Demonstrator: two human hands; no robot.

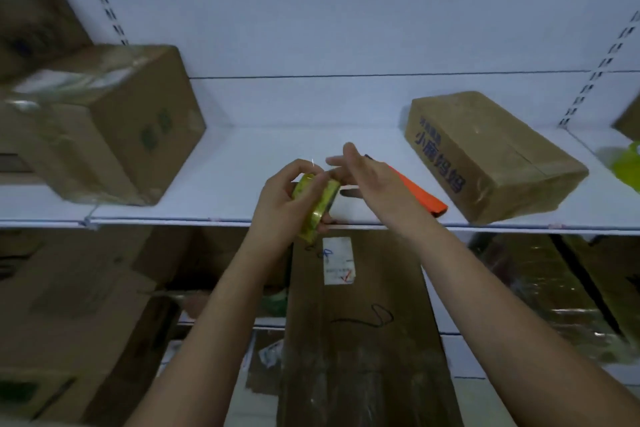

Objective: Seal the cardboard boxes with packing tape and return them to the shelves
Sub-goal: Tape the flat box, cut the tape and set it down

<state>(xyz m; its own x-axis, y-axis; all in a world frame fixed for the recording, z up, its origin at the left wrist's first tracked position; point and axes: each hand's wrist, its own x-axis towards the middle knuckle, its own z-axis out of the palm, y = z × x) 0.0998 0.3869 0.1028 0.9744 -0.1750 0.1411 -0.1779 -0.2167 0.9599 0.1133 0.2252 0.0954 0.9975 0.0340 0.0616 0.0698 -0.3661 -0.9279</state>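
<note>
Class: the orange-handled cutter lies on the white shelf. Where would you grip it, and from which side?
Grip the orange cutter by its near handle end at the shelf edge, coming from the front right. It lies flat and slanted; the right hand covers its far end, and a box stands alongside.

The orange tool (420, 192) is lying partly hidden behind the right hand (370, 173); a green object (625, 166) is running off the right edge, blurred.
</note>
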